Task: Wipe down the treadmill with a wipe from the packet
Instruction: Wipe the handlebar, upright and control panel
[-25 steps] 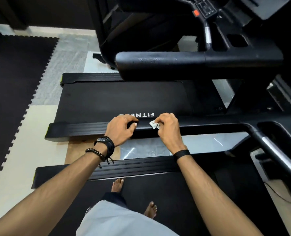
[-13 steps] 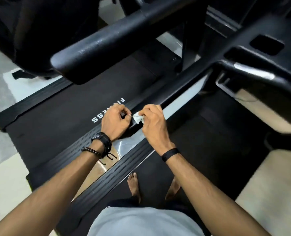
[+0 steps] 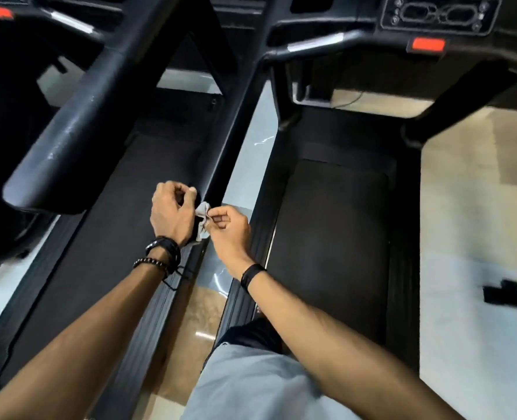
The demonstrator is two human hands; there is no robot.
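From my seat, the padded handrail [image 3: 78, 116] fills the view from 9 to 11 o'clock, hanging over the left treadmill belt [image 3: 105, 237] and leaving only a narrow lane beside it. Its ribbed side rail [image 3: 172, 298] runs up toward 12, and a strip of bare floor [image 3: 245, 165] separates it from the treadmill [image 3: 333, 231] I stand on at 3 o'clock. Pale floor lies open beyond that at the right edge.

Motion blur softens everything; the consoles at the top are cut off, and I see no packet.

My left hand [image 3: 172, 212], fingers curled, seems to grip the wipe [image 3: 202, 218], though its thumb side is hidden. The wipe hangs crumpled between both hands, above the side rail's edge. My right hand [image 3: 228, 228] pinches its right edge with thumb and forefinger.
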